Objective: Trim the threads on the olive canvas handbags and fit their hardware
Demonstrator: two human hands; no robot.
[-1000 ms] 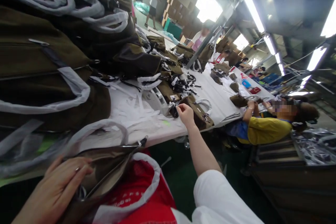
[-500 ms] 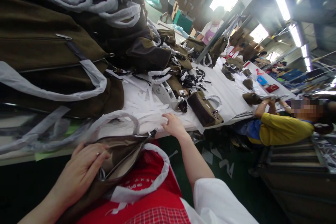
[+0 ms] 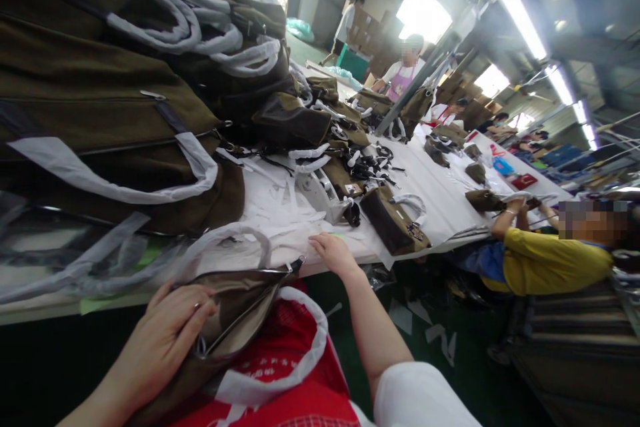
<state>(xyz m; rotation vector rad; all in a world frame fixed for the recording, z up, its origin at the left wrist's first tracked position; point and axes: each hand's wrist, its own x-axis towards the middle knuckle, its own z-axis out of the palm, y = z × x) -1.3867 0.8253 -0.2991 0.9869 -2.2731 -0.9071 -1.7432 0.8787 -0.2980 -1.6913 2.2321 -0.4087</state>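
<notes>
In the head view my left hand [image 3: 175,327] is closed over the near side of a brown handbag [image 3: 170,390], its fingers at the open zipped mouth. The bag leans against my red apron [image 3: 275,340]. Pale wrapping covers its two handles; one handle [image 3: 305,367] hangs over the apron and the other arches toward the table. My right hand [image 3: 333,252] is at the table's front edge, fingers loosely extended over white paper strips [image 3: 280,237]. Nothing shows in its grasp. The zipper's end [image 3: 296,265] sticks out a little left of it.
Large brown bags [image 3: 100,93] are piled at left. Beyond the strips are a grey-white device [image 3: 320,190], dark straps [image 3: 373,163] and a small brown handbag [image 3: 393,220]. A co-worker in a yellow shirt [image 3: 555,260] handles a bag at right. Paper scraps [image 3: 443,343] litter the floor.
The whole view has shifted slightly, so things appear a bit lower and further right. Both hands keep nearly the same places at the bag and the table edge.
</notes>
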